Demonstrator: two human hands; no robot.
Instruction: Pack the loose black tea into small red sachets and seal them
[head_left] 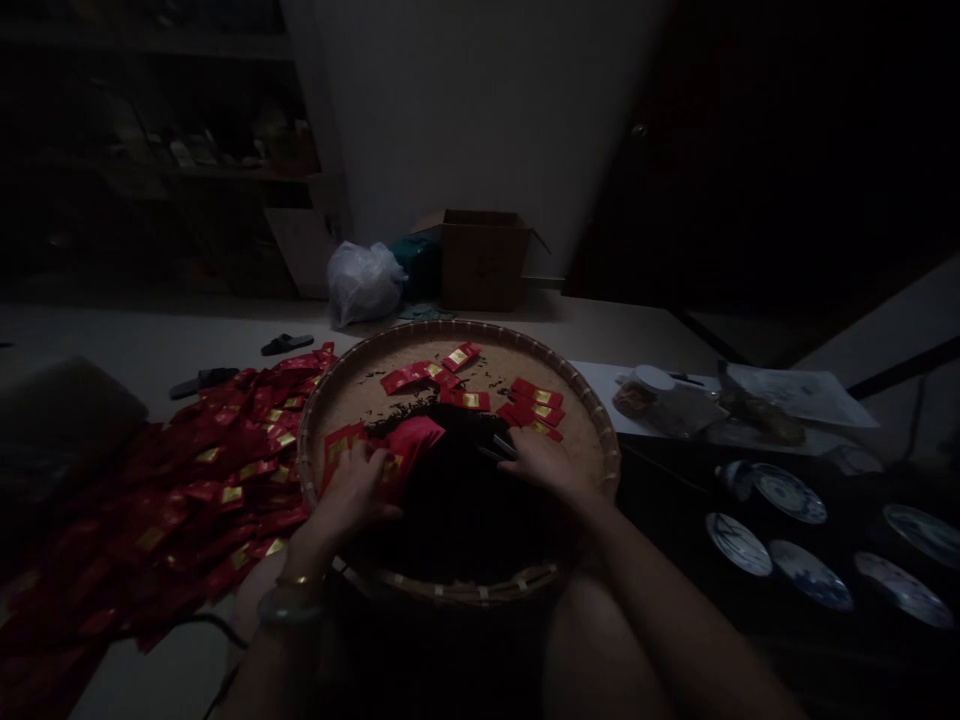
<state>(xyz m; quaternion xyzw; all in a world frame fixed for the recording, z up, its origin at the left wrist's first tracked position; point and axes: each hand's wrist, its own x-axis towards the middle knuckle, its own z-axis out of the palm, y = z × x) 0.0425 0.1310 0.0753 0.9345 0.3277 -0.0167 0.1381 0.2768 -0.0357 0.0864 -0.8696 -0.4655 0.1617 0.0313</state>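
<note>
A round woven bamboo tray [589,400] is in front of me, with a dark heap of what looks like loose tea leaves [465,510] in its near half. My left hand [352,495] is at the tray's left side, fingers and thumb around a fanned row of red packets [405,455], some showing pinkish faces. My right hand [544,462] is over the heap's right edge, closed on slim metal tweezers [495,447] whose tips point left. Several flat red packets with gold labels [536,400] lie at the tray's far side among scattered leaf bits.
A large pile of red packets [225,480] covers the floor at left, near dark slippers [287,344]. Behind the tray are a white plastic bag [365,283] and an open cardboard box [484,262]. Patterned plates [810,575] and a lidded jar [649,385] are at right.
</note>
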